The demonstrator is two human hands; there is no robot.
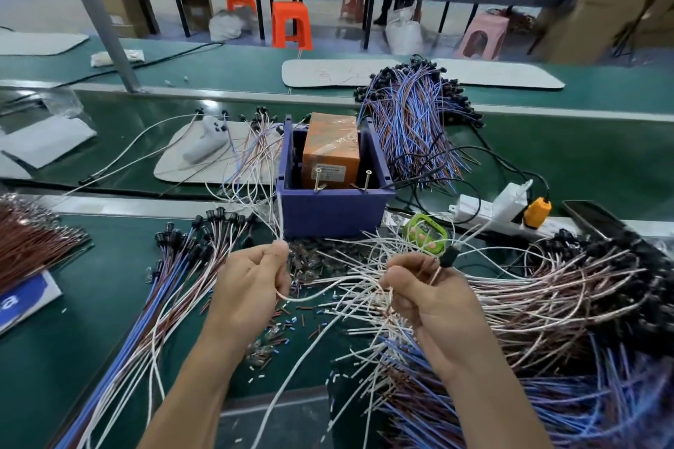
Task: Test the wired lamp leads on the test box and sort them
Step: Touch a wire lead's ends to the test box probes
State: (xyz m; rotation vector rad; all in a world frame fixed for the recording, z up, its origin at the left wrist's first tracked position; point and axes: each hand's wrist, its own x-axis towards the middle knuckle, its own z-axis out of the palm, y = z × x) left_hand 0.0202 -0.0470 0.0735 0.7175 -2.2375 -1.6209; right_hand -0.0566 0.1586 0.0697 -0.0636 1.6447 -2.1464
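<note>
The purple test box point(332, 210) stands mid-bench with an orange block point(330, 146) inside and two upright screws at its front rim. Just below it my left hand point(248, 284) pinches the white wires of a lamp lead point(321, 290). My right hand point(426, 295) grips the same lead's other stretch, its black lamp holder point(448, 259) sticking up past the fingers. A big heap of white, brown and blue leads point(539, 310) lies under and to the right of my right hand. A sorted fan of leads point(171, 284) lies to the left.
Another bundle of leads point(412, 120) lies behind the box. A white power strip point(488, 210) with an orange plug sits at right, a green timer point(425, 231) beside it. Grey mats, a white remote point(204, 142) and cut wire bits dot the green bench.
</note>
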